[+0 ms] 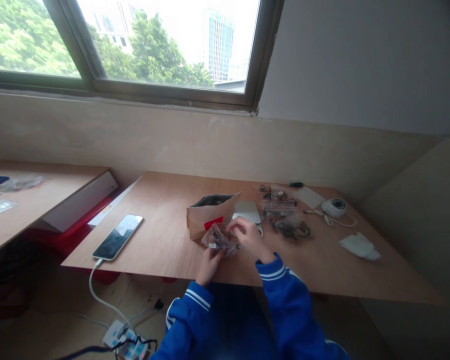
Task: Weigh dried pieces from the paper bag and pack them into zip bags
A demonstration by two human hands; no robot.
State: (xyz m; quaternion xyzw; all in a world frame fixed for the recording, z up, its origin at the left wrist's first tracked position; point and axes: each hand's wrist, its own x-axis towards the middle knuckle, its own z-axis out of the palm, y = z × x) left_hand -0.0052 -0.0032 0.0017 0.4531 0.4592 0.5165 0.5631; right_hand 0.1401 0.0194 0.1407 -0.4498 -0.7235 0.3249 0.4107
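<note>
My left hand (pixel 210 261) is closed around the lower part of a clear plastic bag (pixel 225 244) with small dark parts inside. At the bag's upper right, my right hand (pixel 245 234) pinches its edge between thumb and fingers. Just behind stands a brown paper pouch (pixel 199 220) with a red label, its top gaping. A white flat object (pixel 247 212) lies to the right of the pouch, partly hidden by my right hand.
Several clear bags of dark parts (pixel 287 220) lie to the right, near a white dome camera (pixel 333 207) with a cable and a crumpled white wrapper (pixel 360 246). On the left is a phone (pixel 118 237), its charging cable running to a power strip (pixel 125 341) on the floor.
</note>
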